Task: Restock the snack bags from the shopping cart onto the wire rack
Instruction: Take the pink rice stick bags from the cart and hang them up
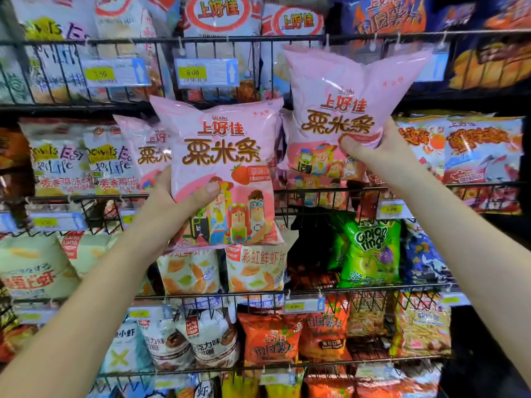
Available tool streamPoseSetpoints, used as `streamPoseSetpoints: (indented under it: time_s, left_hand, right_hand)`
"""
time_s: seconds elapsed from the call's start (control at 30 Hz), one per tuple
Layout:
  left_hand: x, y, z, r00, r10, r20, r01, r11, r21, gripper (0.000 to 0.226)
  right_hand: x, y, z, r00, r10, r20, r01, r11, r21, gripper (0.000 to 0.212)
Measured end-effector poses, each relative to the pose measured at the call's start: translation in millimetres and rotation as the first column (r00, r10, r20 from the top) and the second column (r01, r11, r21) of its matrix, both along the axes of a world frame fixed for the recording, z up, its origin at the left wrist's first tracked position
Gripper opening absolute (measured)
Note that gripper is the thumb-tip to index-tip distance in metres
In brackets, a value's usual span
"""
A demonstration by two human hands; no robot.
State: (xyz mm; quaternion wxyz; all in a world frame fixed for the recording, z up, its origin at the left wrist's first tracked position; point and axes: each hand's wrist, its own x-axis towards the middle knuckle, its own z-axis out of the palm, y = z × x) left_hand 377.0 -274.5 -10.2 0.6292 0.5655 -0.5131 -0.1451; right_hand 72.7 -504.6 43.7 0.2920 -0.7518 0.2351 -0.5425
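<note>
I hold two pink snack bags up in front of the wire rack [316, 192]. My left hand [172, 208] grips the lower left side of one pink bag [221, 156], thumb across its front. My right hand [376, 156] grips the lower right edge of the other pink bag [344, 101], which is raised higher and tilted. More of the same pink bags [146, 156] stand in the middle shelf basket behind the held ones. The shopping cart is out of view.
The rack's tiers are packed with other snack bags: white bags [63, 165] at left, orange-printed bags [474, 150] at right, a green onion ring bag [370, 248] below. Price tags [207, 71] hang from the basket fronts. A dark gap [310, 248] opens beside the green bag.
</note>
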Motion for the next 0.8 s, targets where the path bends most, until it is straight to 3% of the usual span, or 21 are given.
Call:
streamPoseSetpoints:
  time_s: [0.13,0.33,0.6,0.8]
  left_hand:
    - [10.1,-7.3,-4.7,0.998,0.063,0.006,-0.063,0.997,0.046,0.108]
    - [17.4,-14.6,-7.6,1.0,0.02,-0.001,-0.02,0.999,0.035,0.099]
    - [5.0,-17.3,-8.5,0.999,0.041,-0.02,-0.04,0.999,0.034,0.111]
    - [-4.1,-18.6,-8.5,0.998,-0.042,-0.054,0.043,0.999,0.0,0.051]
  right_hand:
    - [0.0,-6.5,-7.1,0.993,0.002,-0.117,-0.004,1.0,-0.023,0.058]
    - [-4.2,-18.3,-7.9,0.973,0.0,-0.233,-0.011,0.999,-0.048,0.064]
    - [-6.9,-34.7,-8.8,0.913,-0.007,-0.409,-0.014,0.999,-0.047,0.074]
    - [-8.2,-39.4,-10.2,0.876,0.038,-0.482,-0.032,0.999,0.02,0.043]
